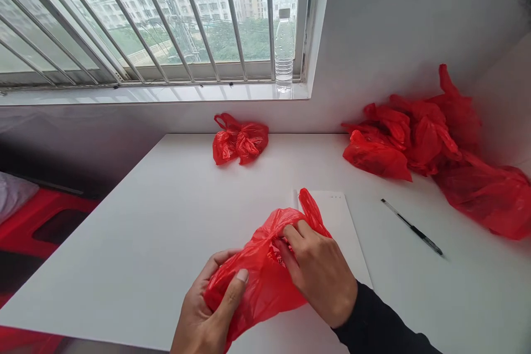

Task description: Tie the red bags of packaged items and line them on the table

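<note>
A thin red plastic bag [269, 282] is held up above the front of the white table, between both hands. My left hand [211, 301] grips its lower left side, thumb on the near face and fingers behind. At the bag's opening, my right hand [317, 265] is closed with its fingertips pinching the gathered plastic near the rim. One handle loop of the bag sticks up beyond the right fingers. What is inside the bag cannot be made out. Under the bag and right wrist lies a white notebook [344, 221], partly covered.
A knotted red bag [240, 141] sits at the table's back edge. Several crumpled red bags [423, 133] are heaped at the back right. A black pen [412, 227] lies right of the notebook. On the windowsill stands a clear bottle [284, 52]. A red stool [50, 221] is at left.
</note>
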